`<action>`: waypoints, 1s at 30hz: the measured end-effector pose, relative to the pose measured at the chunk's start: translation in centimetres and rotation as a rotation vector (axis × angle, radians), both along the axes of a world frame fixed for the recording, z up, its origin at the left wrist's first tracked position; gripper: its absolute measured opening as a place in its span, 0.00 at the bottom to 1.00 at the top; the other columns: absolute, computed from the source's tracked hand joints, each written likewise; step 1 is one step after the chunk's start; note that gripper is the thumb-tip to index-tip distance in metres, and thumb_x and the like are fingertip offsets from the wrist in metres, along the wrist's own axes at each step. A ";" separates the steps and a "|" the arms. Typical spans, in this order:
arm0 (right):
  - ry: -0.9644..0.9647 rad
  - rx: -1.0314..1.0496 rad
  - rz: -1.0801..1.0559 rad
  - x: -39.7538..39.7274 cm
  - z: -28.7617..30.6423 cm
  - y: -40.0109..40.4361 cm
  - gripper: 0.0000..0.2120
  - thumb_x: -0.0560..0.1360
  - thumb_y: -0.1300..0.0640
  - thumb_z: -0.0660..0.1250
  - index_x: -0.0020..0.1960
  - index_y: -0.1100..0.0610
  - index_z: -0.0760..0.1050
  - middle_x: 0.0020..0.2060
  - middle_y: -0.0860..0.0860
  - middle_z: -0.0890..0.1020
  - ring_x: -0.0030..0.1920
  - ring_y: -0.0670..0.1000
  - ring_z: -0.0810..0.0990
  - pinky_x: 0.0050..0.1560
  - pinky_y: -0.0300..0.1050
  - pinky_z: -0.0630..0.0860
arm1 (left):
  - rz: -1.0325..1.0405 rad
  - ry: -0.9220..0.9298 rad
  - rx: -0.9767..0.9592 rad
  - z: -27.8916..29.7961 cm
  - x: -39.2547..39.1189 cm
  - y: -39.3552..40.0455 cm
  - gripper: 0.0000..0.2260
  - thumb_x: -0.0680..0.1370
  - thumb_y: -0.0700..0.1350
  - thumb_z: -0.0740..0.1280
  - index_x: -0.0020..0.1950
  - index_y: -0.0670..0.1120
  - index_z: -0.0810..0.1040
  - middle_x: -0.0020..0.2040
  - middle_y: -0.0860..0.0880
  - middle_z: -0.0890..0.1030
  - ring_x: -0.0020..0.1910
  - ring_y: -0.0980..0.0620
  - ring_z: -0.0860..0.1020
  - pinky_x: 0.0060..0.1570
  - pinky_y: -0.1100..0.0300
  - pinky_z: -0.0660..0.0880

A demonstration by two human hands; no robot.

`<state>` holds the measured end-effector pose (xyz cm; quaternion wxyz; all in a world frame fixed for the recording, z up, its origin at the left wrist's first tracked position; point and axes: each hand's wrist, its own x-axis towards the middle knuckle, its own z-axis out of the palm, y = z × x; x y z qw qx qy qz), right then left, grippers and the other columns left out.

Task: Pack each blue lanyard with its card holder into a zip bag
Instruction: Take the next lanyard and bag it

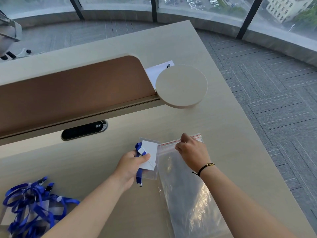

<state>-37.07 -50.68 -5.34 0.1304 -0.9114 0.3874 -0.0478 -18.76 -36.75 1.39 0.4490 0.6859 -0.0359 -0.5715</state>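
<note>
Near the desk's right edge, right hand (191, 150) pinching the clear red-striped zip bag's (187, 191) mouth open, left hand (131, 164) gripping the clear card holder (149, 158) with folded blue lanyard (138, 150) just beside, ready to slide in.

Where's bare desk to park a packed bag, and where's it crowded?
Free: the desk strip between the round shelf and the zip bag, and right of the bag to the edge. Also between the cable slot and the lanyard pile. Crowded: near-left corner, and around both hands.
</note>
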 end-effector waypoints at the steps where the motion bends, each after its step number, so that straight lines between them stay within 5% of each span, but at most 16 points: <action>1: 0.016 0.000 0.017 0.0 0.0 0.0 0.08 0.67 0.60 0.75 0.33 0.54 0.77 0.35 0.50 0.74 0.32 0.55 0.75 0.22 0.41 0.65 | -0.002 0.012 -0.004 0.0 0.0 -0.1 0.06 0.78 0.36 0.69 0.54 0.40 0.80 0.48 0.43 0.84 0.41 0.48 0.85 0.39 0.54 0.81; 5: 0.039 0.047 0.045 -0.3 0.0 0.6 0.09 0.65 0.63 0.74 0.38 0.51 0.78 0.33 0.48 0.77 0.30 0.55 0.77 0.23 0.41 0.68 | 0.017 0.068 -0.041 0.5 -0.2 -0.3 0.08 0.78 0.34 0.67 0.56 0.40 0.80 0.46 0.43 0.85 0.41 0.46 0.85 0.37 0.55 0.82; 10: -0.025 0.131 0.000 -0.5 -0.1 1.7 0.07 0.72 0.64 0.68 0.44 0.53 0.72 0.34 0.49 0.80 0.30 0.58 0.76 0.25 0.49 0.73 | 0.032 0.093 -0.067 1.0 -0.1 -0.7 0.09 0.79 0.35 0.66 0.59 0.42 0.79 0.52 0.42 0.84 0.47 0.44 0.83 0.54 0.46 0.78; 15: -0.046 0.255 0.053 -0.5 1.2 3.1 0.07 0.81 0.56 0.56 0.49 0.55 0.71 0.43 0.51 0.80 0.38 0.57 0.77 0.34 0.52 0.74 | 0.041 0.118 -0.098 2.0 0.2 -0.8 0.10 0.80 0.36 0.66 0.60 0.44 0.78 0.53 0.44 0.84 0.49 0.46 0.83 0.43 0.56 0.81; 20: -0.058 0.262 0.115 0.0 2.7 4.6 0.05 0.81 0.56 0.55 0.49 0.53 0.68 0.47 0.50 0.79 0.40 0.55 0.76 0.35 0.49 0.73 | 0.096 0.169 -0.142 3.2 0.5 -0.6 0.10 0.79 0.37 0.66 0.60 0.44 0.79 0.53 0.44 0.85 0.52 0.45 0.83 0.47 0.54 0.80; 25: -0.078 0.220 0.221 1.1 5.7 6.9 0.05 0.81 0.56 0.55 0.49 0.53 0.68 0.56 0.54 0.80 0.46 0.58 0.80 0.42 0.53 0.78 | 0.166 0.228 -0.197 5.0 0.7 -0.1 0.11 0.80 0.38 0.65 0.63 0.45 0.77 0.59 0.41 0.83 0.56 0.41 0.83 0.51 0.45 0.81; 30: -0.115 0.159 0.306 2.7 9.1 10.3 0.05 0.82 0.55 0.56 0.49 0.54 0.69 0.52 0.52 0.78 0.41 0.55 0.77 0.42 0.51 0.78 | 0.264 0.314 -0.301 7.3 1.9 1.9 0.09 0.81 0.41 0.63 0.61 0.45 0.77 0.54 0.42 0.85 0.51 0.42 0.85 0.59 0.36 0.76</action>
